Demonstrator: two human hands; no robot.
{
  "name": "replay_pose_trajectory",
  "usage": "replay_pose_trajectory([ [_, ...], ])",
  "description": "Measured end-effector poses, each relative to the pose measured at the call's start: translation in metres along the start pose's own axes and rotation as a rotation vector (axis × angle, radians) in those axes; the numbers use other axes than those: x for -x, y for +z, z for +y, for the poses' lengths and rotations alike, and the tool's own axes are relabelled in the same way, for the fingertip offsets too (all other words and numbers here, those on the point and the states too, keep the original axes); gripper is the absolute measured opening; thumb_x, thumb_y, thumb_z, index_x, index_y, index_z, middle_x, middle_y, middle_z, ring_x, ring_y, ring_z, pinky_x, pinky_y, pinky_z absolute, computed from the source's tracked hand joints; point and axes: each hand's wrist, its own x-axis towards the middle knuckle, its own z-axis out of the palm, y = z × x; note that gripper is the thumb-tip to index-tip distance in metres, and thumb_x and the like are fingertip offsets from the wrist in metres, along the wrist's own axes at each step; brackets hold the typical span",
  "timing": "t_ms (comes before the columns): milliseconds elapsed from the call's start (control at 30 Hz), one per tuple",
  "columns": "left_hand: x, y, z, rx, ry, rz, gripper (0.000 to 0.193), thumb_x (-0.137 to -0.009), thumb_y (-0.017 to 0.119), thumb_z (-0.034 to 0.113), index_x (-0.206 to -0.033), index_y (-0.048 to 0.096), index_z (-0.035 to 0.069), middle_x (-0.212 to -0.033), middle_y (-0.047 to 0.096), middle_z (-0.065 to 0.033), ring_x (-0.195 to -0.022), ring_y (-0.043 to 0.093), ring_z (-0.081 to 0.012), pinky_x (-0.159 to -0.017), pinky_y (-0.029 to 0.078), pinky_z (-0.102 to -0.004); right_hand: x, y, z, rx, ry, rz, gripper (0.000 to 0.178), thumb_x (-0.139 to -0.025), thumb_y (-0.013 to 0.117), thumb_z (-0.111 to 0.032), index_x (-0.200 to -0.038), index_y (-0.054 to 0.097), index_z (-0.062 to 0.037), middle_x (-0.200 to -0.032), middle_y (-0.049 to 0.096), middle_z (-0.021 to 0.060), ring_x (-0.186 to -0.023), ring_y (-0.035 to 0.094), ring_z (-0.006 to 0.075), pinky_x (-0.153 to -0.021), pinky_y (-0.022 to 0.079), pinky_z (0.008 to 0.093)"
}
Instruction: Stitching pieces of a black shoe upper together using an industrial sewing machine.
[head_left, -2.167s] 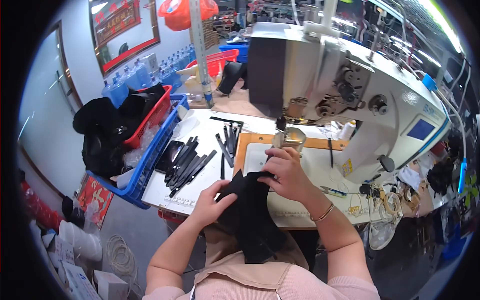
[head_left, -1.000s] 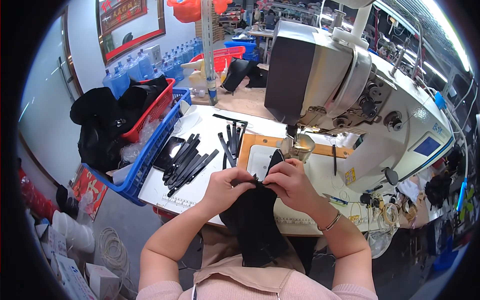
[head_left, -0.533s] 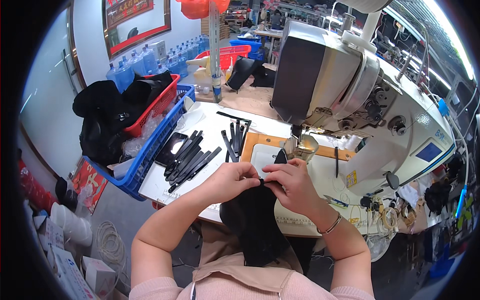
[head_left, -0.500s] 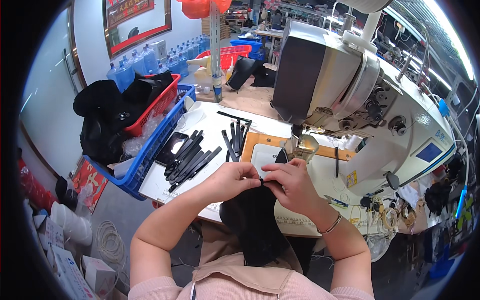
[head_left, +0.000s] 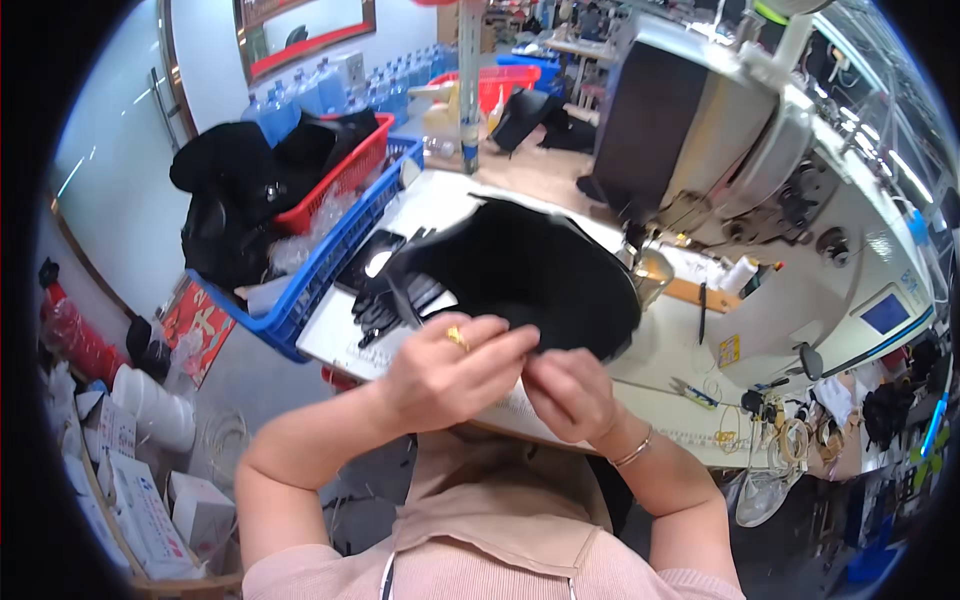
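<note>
A wide black fabric piece point(head_left: 535, 270) spreads out over the table in front of the sewing machine point(head_left: 760, 300), its outline smeared by motion. My left hand point(head_left: 450, 372), with a gold ring on it, pinches the near edge of this piece. Close beside it, my right hand point(head_left: 572, 395) has its fingers closed on the same edge. Both hands nearly touch each other. Several black strips point(head_left: 375, 318) lie left of the fabric, partly covered by it. The wooden-edged plate under the needle is mostly hidden behind the fabric.
At the left, a blue crate point(head_left: 330, 255) and a red basket point(head_left: 345, 180) hold black items. A phone point(head_left: 372, 257) rests by the crate. Yellow-and-blue snips point(head_left: 694, 393) and a dark slim tool point(head_left: 702, 312) lie at the right. Thread and rings crowd the right edge.
The black fabric has swung up from my lap onto the table and opened out wide. My left hand has turned with its back upward. The whole view has shifted a little.
</note>
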Motion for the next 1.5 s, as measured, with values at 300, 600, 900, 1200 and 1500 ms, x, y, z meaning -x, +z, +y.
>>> replay_pose_trajectory([
  [300,0.118,0.086,0.074,0.212,-0.650,-0.089,0.020,-0.073,0.066,0.005,-0.094,0.065,0.003,-0.098,0.060,-0.0116,-0.081,0.063,-0.0267,-0.068,0.052,-0.0328,0.079,0.028,-0.035,-0.296,0.863,-0.415,0.026,-0.076,0.072,-0.016,-0.093,0.061,-0.0015,-0.105,0.061,0.0164,-0.090,0.061,0.0339,-0.074,0.052,0.0378],
  [600,0.114,0.083,0.077,0.337,-0.827,-0.025,0.015,-0.074,0.066,0.001,-0.089,0.066,0.002,-0.100,0.061,-0.0145,-0.085,0.063,-0.0299,-0.072,0.053,-0.0353,0.066,0.031,-0.029,-0.234,0.774,-0.595,0.030,-0.070,0.073,-0.015,-0.095,0.065,-0.0011,-0.097,0.063,0.0159,-0.083,0.063,0.0331,-0.072,0.053,0.0382],
  [900,0.098,0.084,0.078,0.317,-1.000,0.025,0.009,-0.074,0.067,0.002,-0.084,0.066,0.000,-0.096,0.063,-0.0131,-0.080,0.063,-0.0302,-0.069,0.052,-0.0349,0.062,0.036,-0.008,-0.437,1.002,-0.568,0.011,-0.072,0.066,-0.002,-0.082,0.065,0.0012,-0.083,0.062,0.0154,-0.076,0.062,0.0332,-0.067,0.050,0.0367],
  [1200,0.104,0.088,0.083,0.128,-0.774,-0.065,0.013,-0.070,0.068,0.003,-0.083,0.066,0.005,-0.101,0.062,-0.0096,-0.084,0.061,-0.0262,-0.073,0.051,-0.0335,0.064,0.044,-0.010,-0.371,0.973,-0.621,0.010,-0.069,0.065,-0.004,-0.080,0.066,-0.0020,-0.087,0.062,0.0128,-0.077,0.062,0.0335,-0.069,0.051,0.0372],
  [1500,0.107,0.080,0.082,0.147,-0.730,-0.215,0.018,-0.071,0.069,0.003,-0.089,0.067,0.006,-0.108,0.062,-0.0118,-0.086,0.062,-0.0273,-0.075,0.051,-0.0347,0.063,0.038,-0.009,-0.470,1.030,-0.582,0.012,-0.070,0.066,-0.005,-0.082,0.067,-0.0021,-0.086,0.062,0.0123,-0.076,0.063,0.0303,-0.068,0.051,0.0344],
])
